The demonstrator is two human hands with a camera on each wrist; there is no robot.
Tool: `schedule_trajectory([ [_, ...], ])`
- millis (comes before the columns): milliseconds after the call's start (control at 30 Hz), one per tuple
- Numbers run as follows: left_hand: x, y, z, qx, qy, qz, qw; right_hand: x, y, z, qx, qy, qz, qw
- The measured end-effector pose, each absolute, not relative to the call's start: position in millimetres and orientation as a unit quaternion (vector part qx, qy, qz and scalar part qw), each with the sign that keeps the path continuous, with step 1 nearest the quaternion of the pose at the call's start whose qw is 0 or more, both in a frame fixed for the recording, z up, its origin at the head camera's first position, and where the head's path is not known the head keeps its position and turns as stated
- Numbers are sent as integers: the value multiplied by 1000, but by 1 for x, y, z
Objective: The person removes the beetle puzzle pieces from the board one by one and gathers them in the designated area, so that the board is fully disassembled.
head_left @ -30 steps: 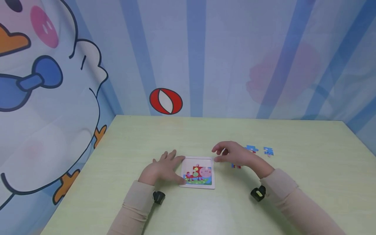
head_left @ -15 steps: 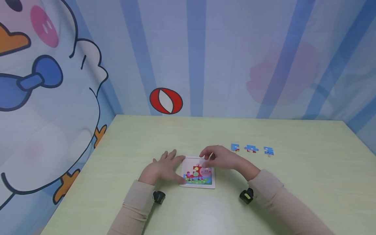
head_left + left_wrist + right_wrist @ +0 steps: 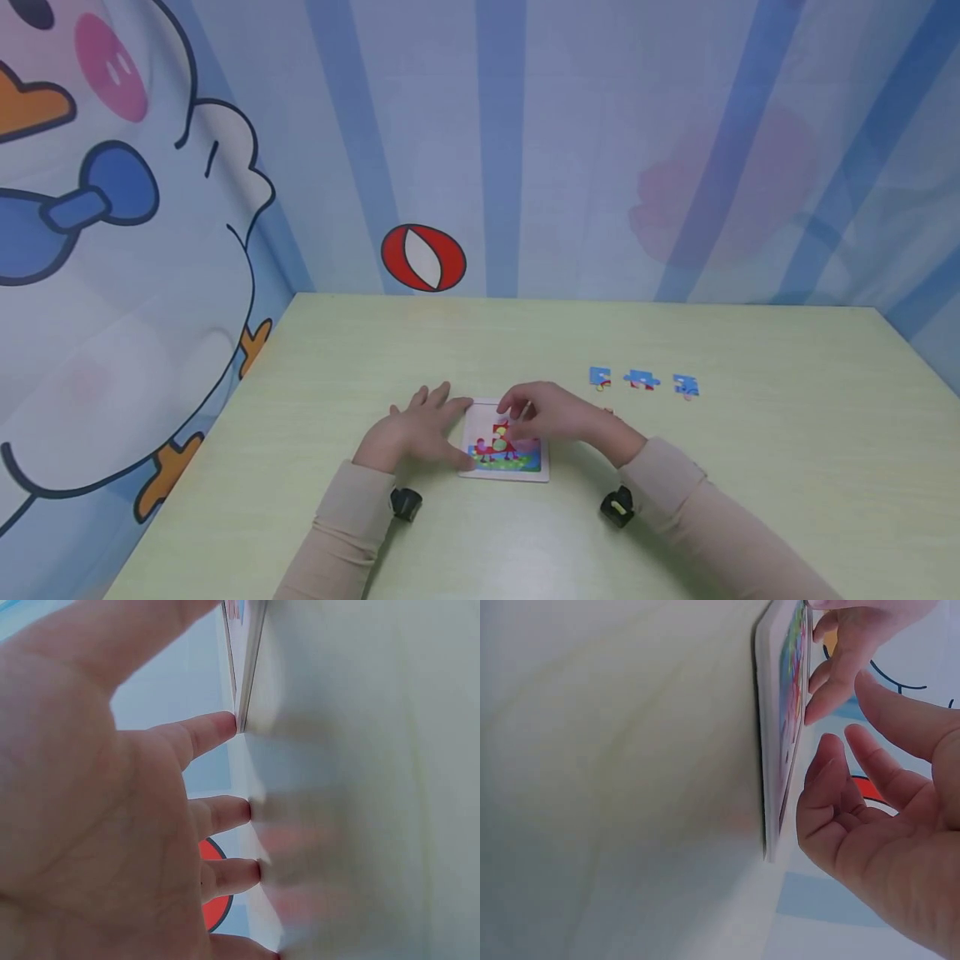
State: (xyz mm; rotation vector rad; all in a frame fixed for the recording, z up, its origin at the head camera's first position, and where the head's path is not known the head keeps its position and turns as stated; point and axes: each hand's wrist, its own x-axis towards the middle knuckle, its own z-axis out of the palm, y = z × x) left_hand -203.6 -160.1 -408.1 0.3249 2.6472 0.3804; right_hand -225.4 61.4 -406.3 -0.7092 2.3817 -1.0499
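A small white-framed jigsaw puzzle point(image 3: 486, 412), partly filled with a picture of a pink and red cartoon figure on grass, lies flat on the table. My left hand point(image 3: 416, 433) is spread at its left side, thumb and index finger touching the left corners. In the left wrist view the index fingertip point(image 3: 225, 724) meets the frame's edge while the other fingertips rest on the table. Over the puzzle's right part hovers my right hand point(image 3: 551, 412), fingers loosely bent. Between its thumb point(image 3: 900, 712) and fingers the right wrist view shows a gap with nothing held.
Loose blue-and-red puzzle pieces lie right of the frame, among them a left piece point(image 3: 600, 377), a middle piece point(image 3: 642, 381) and a right piece point(image 3: 686, 385). Another piece's red edge point(image 3: 608, 411) peeks out behind the right wrist. A printed curtain point(image 3: 570, 167) stands behind the table.
My right hand has moved left from beside the loose pieces to over the puzzle, uncovering the upper-left loose piece. The left hand has stayed in place.
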Motion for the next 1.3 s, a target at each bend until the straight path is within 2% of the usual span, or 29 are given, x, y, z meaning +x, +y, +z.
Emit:
schedule_trajectory([
  [300, -202, -160, -404, 119, 957, 143, 224, -225, 55, -413, -245, 869, -363, 229],
  [900, -202, -159, -406, 119, 957, 147, 218, -222, 48, -415, -258, 888, -321, 204],
  [1300, -202, -159, -406, 121, 957, 147, 220, -221, 45, -417, -236, 895, -312, 215],
])
